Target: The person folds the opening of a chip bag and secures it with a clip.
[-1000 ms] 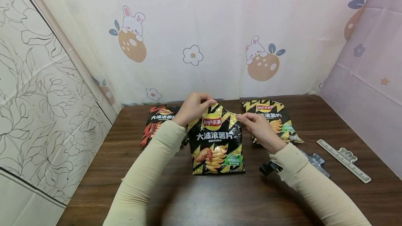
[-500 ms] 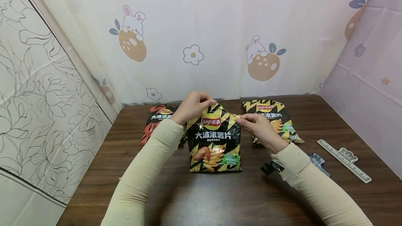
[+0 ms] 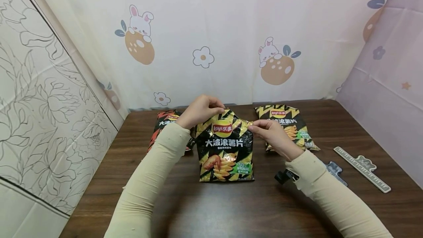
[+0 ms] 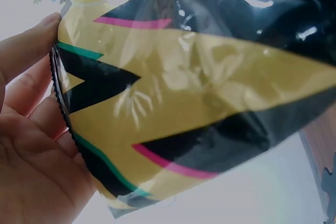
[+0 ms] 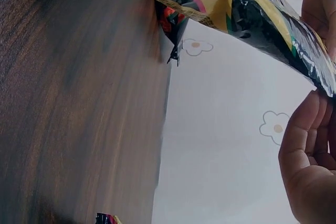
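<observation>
A black and yellow Lay's potato chip bag (image 3: 226, 153) stands upright over the table in the head view, its printed front facing me. My left hand (image 3: 202, 111) pinches its top edge left of the middle. At the top right corner, my right hand (image 3: 272, 133) pinches the bag between thumb and fingers. The top edge dips between the two hands. In the left wrist view, the left thumb (image 4: 31, 45) lies on the front by the serrated edge, with fingers behind. The right wrist view has the right hand (image 5: 310, 166) at the bag's corner. Whether the bag's top is torn, I cannot tell.
A red and black chip bag (image 3: 159, 129) lies at the back left, partly behind my left arm. Another yellow and black chip bag (image 3: 281, 115) lies at the back right. Right of my right arm are a white clip (image 3: 361, 168) and a grey-blue clip (image 3: 335, 172) on the wooden table (image 3: 211, 212).
The held chip bag has shifted slightly left and up, with its right corner drawn a little left by the right hand. The left hand has moved slightly left. Both hands keep their pinch.
</observation>
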`<state>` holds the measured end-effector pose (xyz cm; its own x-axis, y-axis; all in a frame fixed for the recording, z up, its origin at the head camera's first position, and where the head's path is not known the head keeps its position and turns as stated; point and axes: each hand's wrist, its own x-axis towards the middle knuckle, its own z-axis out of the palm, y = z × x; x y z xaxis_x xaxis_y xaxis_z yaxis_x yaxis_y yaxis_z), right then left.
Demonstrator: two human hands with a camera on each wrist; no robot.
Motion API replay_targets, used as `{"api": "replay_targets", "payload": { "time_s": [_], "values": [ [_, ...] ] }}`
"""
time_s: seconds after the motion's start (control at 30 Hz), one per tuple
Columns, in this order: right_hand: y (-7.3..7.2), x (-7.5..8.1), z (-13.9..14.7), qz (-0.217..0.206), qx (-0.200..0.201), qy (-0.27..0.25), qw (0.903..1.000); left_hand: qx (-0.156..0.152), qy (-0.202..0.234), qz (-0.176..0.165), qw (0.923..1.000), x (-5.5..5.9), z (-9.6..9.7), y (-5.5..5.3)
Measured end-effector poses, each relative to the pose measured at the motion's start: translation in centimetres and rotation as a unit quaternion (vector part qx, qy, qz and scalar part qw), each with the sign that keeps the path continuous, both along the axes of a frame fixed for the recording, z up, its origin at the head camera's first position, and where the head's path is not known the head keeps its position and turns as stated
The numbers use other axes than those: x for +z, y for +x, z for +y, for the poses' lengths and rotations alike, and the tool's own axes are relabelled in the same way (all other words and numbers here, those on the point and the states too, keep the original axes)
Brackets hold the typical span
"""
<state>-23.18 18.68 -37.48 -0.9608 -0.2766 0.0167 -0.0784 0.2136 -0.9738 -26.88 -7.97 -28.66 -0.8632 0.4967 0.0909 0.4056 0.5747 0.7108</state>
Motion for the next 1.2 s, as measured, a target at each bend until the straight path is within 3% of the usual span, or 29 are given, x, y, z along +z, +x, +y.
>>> {"api": "replay_targets", "payload": {
  "time_s": [0.57, 1.2],
  "values": [
    [0.63, -0.04, -0.16, 0.056, -0.026, 0.066, 0.9959, -0.021, 0.02, 0.007, 0.9995, 0.07, -0.48, -0.04],
    [1.01, -0.07, -0.6, 0.102, -0.043, 0.051, 0.9926, -0.019, 0.013, 0.014, 0.9996, -0.15, -0.72, -0.18]
  ]
}}
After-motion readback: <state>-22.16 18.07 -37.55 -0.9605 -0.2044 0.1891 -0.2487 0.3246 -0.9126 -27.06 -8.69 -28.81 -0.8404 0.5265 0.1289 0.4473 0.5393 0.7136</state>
